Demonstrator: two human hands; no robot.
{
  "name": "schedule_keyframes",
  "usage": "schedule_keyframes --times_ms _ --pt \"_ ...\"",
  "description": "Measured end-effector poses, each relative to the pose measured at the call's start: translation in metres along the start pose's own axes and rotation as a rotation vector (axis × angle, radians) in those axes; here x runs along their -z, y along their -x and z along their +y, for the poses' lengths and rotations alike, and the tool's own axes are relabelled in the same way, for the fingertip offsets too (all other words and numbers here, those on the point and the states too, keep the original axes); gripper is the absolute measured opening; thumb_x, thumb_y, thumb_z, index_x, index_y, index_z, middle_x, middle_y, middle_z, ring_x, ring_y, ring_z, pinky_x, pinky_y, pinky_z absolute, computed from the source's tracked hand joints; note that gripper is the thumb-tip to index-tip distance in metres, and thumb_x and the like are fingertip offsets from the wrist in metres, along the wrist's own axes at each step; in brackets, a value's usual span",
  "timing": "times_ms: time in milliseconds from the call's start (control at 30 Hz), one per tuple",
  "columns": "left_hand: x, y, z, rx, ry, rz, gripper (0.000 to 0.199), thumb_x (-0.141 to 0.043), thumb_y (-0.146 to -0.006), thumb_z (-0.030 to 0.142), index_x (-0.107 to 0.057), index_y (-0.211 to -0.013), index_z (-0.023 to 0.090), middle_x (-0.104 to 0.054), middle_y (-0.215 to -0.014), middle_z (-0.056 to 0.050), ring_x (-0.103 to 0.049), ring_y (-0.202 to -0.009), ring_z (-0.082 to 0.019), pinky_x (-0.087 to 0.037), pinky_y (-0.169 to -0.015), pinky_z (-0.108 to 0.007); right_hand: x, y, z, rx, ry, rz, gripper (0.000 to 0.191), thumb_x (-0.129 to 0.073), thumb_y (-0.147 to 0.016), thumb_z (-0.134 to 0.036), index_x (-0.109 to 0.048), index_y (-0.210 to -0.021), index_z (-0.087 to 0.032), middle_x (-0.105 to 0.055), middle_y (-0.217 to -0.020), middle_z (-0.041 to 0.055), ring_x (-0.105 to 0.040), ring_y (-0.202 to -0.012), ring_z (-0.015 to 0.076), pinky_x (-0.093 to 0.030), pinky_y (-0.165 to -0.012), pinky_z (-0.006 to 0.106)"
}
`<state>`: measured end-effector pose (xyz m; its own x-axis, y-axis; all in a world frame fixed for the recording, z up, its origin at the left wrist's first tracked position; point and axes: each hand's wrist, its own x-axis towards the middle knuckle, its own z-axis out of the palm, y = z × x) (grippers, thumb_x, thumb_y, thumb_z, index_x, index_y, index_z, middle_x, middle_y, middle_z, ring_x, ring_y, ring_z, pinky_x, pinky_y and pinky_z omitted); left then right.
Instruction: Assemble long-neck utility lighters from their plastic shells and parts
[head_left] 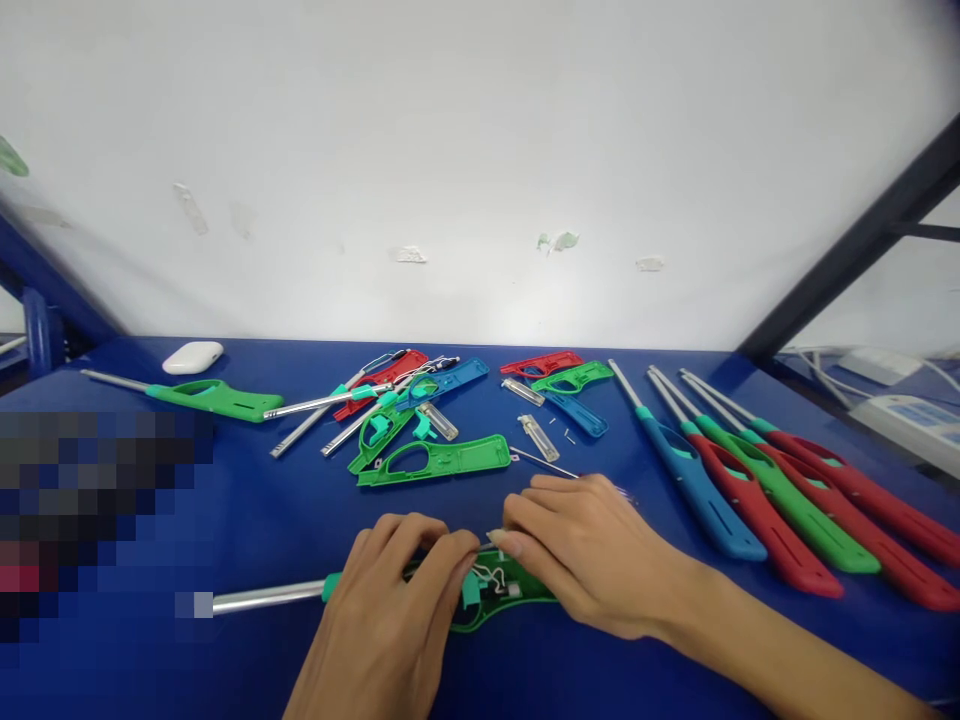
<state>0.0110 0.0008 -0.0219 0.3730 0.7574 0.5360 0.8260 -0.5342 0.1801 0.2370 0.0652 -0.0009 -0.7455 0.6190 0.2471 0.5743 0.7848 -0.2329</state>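
An opened green gas lighter (536, 588) lies in front of me, its long metal tube (270, 598) pointing left. Inside its half-shell show a turquoise trigger (471, 592) and white wires (493, 575). My left hand (394, 605) is closed over the neck and front of the lighter, hiding much of it. Bent over the shell's far edge is my right hand (592, 555), thumb and fingers closed together. A thin grey piece shows between the fingertips of both hands; its kind is unclear. Beyond them lies a loose green half-shell (469, 458).
Several assembled lighters (720, 470) lie at right; another green one (225, 398) lies far left, near a white case (193, 357). Behind my hands are metal tubes, coloured shell halves (450, 380), clear fuel tanks (538, 437) and small screws (568, 437). The left side is pixelated.
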Motion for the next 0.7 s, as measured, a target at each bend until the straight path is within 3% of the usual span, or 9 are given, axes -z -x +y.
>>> schedule_keyframes --times_ms 700 --pt "-0.0039 0.0048 0.0001 0.017 -0.003 0.048 0.033 -0.037 -0.112 0.018 -0.069 -0.114 0.025 -0.071 -0.099 -0.002 -0.068 -0.084 -0.02 -0.061 -0.074 -0.037 0.0007 -0.0005 0.0005 -0.025 -0.041 0.006 0.052 -0.019 -0.118 -0.045 -0.049 -0.083 -0.023 -0.059 -0.069 -0.0037 -0.052 -0.06 0.0139 -0.024 -0.058 0.033"
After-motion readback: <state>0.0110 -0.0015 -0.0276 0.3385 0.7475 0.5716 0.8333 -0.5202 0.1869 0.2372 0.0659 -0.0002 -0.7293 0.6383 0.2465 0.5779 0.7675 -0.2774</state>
